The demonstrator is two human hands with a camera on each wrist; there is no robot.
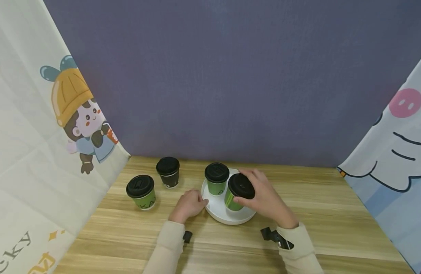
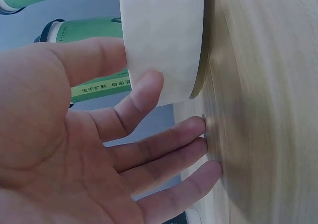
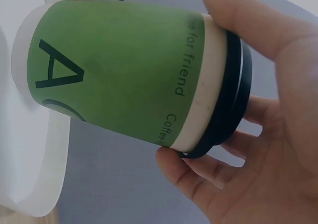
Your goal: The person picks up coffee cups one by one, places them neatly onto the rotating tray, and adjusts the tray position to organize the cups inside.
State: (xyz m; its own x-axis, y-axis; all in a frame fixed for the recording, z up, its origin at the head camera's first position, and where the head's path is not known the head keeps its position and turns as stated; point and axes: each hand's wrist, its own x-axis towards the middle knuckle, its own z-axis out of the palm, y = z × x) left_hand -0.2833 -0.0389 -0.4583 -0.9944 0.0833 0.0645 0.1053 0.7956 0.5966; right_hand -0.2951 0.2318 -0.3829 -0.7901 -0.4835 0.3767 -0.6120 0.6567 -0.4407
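head view shows us the right hand [image 1: 263, 194] gripping a green cup [image 1: 232, 200] by its top, over the right part of a white tray [image 1: 227, 219]. thumb and fingers curl round the black lid [image 3: 233, 92] and the pale band under it; we take that high hold to be a way of clearing the rim and the neighbouring cup. whether the base rests on the tray or hangs just above it, we cannot tell. the left hand [image 1: 189, 206] is at the tray's left edge, thumb and forefinger pinching its wall, the other three fingers stretched so their tips seem to touch the wooden table [image 1: 333, 217]; we read this as a brace against sliding. a second green cup [image 1: 216, 187] stands upright on the tray, behind and left of the gripped one. another green cup [image 1: 145, 198] and a black cup [image 1: 170, 179] stand farther left on the table, apart from the tray, perhaps to leave working room.

the gripped cup has a smooth green body. from the right wrist we read "for friend" in small dark print near the band, and a large dark "a" lower down. it looks like paper.
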